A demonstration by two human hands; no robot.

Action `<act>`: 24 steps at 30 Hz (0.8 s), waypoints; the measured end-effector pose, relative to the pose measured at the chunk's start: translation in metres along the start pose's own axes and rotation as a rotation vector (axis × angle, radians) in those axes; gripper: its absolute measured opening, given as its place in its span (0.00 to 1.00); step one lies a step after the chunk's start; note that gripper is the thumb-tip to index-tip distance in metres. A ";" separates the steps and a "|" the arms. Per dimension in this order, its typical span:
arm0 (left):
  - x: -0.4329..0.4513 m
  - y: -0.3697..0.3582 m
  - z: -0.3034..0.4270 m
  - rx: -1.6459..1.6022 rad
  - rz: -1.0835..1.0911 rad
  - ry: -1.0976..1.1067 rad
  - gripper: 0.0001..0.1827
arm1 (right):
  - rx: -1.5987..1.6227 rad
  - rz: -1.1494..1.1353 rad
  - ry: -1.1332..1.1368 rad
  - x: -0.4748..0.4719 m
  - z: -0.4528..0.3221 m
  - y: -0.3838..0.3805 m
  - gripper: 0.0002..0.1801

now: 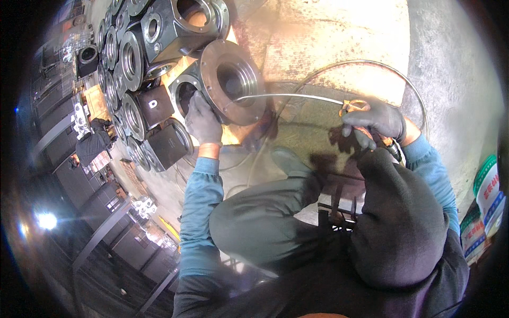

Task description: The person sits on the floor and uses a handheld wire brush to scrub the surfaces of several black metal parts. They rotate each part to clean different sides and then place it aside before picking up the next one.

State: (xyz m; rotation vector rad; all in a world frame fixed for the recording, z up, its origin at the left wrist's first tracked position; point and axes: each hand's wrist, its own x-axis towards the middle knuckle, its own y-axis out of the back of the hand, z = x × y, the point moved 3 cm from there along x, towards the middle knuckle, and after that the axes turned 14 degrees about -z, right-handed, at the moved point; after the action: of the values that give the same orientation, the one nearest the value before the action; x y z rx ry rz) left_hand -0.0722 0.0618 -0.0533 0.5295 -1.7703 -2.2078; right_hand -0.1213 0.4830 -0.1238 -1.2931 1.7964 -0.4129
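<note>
My gloved left hand [203, 119] rests on a dark metal gearbox housing [186, 85], its fingers by the round side opening. The housing's broad brown flange [216, 65] faces me with a stepped bore. In my gloved right hand [373, 119] is an air blow gun [352, 106] with an orange-brown body. Its long, thin, bent metal tube [294, 95] reaches left across the flange, and the tip lies in front of the bore's lower edge. Whether the tip touches metal, I cannot tell. A hose [417, 87] loops behind my right hand.
Several similar housings [159, 107] stand packed together at the left. Stained cardboard [330, 35] covers the floor ahead. Labelled buckets [486, 185] stand at the far right. A person in dark clothes [93, 145] bends over at the far left. My knees [262, 214] are close below.
</note>
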 end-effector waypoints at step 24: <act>0.003 -0.003 -0.006 0.052 -0.028 0.039 0.29 | -0.314 0.015 -0.018 0.021 -0.019 0.006 0.16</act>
State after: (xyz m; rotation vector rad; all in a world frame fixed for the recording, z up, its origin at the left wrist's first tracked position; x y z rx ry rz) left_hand -0.0723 0.0558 -0.0583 0.6078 -1.8158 -2.1600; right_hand -0.1417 0.4624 -0.1266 -1.4890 1.9077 -0.1119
